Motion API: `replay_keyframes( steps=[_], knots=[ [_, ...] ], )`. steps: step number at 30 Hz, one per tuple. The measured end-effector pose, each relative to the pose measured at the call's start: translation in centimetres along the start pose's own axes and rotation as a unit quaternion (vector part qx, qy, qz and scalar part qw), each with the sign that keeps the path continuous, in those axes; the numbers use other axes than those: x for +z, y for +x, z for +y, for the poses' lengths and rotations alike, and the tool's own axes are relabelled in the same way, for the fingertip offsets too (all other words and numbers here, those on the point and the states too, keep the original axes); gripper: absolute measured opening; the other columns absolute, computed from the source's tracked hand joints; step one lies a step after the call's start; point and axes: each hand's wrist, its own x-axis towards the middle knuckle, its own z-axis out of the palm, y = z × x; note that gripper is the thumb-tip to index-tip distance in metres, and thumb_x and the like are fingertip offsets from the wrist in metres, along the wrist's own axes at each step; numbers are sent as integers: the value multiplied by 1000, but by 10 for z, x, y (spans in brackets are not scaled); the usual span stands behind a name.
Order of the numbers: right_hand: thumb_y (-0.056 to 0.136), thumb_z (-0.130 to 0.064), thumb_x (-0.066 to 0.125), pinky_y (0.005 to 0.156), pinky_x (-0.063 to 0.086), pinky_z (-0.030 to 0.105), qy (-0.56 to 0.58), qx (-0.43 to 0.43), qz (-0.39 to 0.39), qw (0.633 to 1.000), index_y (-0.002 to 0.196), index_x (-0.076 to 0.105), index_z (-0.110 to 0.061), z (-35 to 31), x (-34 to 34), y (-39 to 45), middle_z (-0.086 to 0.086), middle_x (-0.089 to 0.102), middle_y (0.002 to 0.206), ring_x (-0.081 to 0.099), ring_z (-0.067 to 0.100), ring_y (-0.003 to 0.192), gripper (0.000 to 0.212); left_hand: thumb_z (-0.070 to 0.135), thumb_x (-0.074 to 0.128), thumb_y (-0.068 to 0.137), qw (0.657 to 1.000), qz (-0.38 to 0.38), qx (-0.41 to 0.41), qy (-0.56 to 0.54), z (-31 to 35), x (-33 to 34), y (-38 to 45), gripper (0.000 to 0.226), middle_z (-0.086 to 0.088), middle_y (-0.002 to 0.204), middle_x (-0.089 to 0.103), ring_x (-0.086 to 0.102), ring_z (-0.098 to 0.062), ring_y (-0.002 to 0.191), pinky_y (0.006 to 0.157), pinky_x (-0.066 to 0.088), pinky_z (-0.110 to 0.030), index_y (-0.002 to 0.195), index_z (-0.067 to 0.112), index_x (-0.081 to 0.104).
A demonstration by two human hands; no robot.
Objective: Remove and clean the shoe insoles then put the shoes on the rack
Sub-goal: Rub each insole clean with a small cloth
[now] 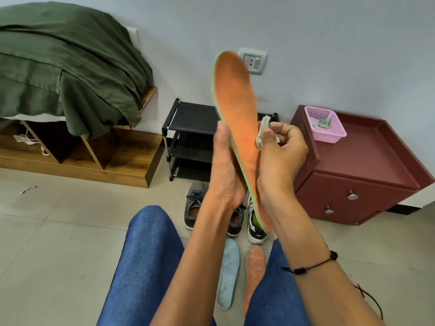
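An orange insole (235, 100) with a green edge stands upright in front of me. My left hand (224, 168) holds it from behind at its lower half. My right hand (281, 151) pinches a small pale cloth (263, 131) against the insole's right edge. On the floor between my knees lie a light blue insole (227, 274) and another orange insole (253, 271). Beyond them stand a grey shoe (194, 203), a dark shoe (235, 223) partly hidden by my arm, and a black-and-white shoe (255, 228). The black shoe rack (188, 135) stands against the wall.
A maroon cabinet (367, 165) at the right carries a pink basket (326, 124) with cloths. A wooden bed base (77, 151) under a green cover (63, 67) fills the left. A wall socket (253, 61) sits behind the insole. My blue-trousered knees (146, 267) frame the tiled floor.
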Motion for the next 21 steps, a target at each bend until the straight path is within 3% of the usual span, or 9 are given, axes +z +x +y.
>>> replay_keyframes(
  steps=[3, 6, 8, 10, 13, 15, 17, 19, 21],
  knots=[
    [83, -5, 62, 72, 52, 30, 3, -21, -27, 999, 83, 59, -20, -3, 1, -1, -3, 62, 75, 61, 13, 71, 16, 57, 35, 86, 1000, 17, -14, 11, 3, -3, 3, 60, -8, 86, 72, 69, -17, 81, 79, 55, -29, 94, 11, 71],
    [83, -5, 62, 72, 48, 23, -80, -129, -71, 986, 87, 62, -13, -2, 0, -13, 2, 65, 85, 59, 8, 77, 9, 53, 25, 98, 999, 29, -13, -7, 2, -9, 7, 66, -4, 75, 70, 68, -13, 72, 70, 55, -25, 76, 16, 76],
    [82, -2, 60, 68, 43, 19, -132, -214, -63, 966, 86, 63, -7, 1, 3, -19, 6, 61, 87, 54, 7, 76, 7, 55, 30, 96, 1000, 28, 4, 5, 0, -8, 6, 59, -2, 73, 66, 65, -10, 71, 70, 53, -22, 82, 13, 70],
    [82, -1, 59, 64, 39, 17, -159, -254, -51, 953, 85, 62, -4, 2, 7, -19, 8, 59, 86, 50, 7, 76, 6, 61, 50, 84, 1000, 11, 15, -7, 1, -9, 1, 53, -4, 79, 66, 65, -13, 76, 72, 54, -22, 91, 10, 66],
    [80, -1, 59, 64, 34, 10, -173, -241, -38, 954, 84, 62, -5, 0, 12, -11, 7, 60, 86, 44, 1, 73, 6, 53, 64, 77, 999, -18, 19, -19, 2, -7, -1, 50, -7, 90, 70, 67, -16, 86, 81, 54, -27, 99, 8, 69],
    [81, -3, 60, 67, 38, 10, -151, -201, -36, 967, 85, 63, -8, -4, 12, -5, 4, 63, 88, 47, 0, 74, 7, 59, 56, 75, 1000, 14, 11, -8, 2, -3, 2, 69, -11, 100, 67, 65, -20, 93, 91, 50, -33, 117, 4, 60],
    [82, -6, 62, 74, 44, 20, -126, -168, -55, 976, 88, 65, -10, -7, 8, -1, 2, 65, 90, 56, 8, 80, 8, 69, 58, 61, 999, 51, -1, 6, 4, 0, 4, 92, -17, 109, 64, 63, -27, 100, 97, 46, -41, 125, 2, 55],
    [83, -9, 63, 81, 47, 25, -126, -151, -109, 974, 93, 67, -13, -9, 4, 0, -1, 68, 95, 62, 13, 88, 13, 74, 51, 64, 998, 62, -3, 6, 9, -2, 6, 89, -18, 106, 65, 64, -29, 98, 93, 49, -41, 118, 4, 60],
    [83, -8, 62, 85, 49, 29, -149, -157, -163, 963, 98, 69, -16, -10, 2, -2, -1, 68, 99, 63, 13, 92, 18, 70, 36, 82, 998, 59, -19, -26, 10, -9, 9, 72, -12, 92, 68, 67, -23, 85, 80, 54, -32, 103, 8, 65]
  ],
)
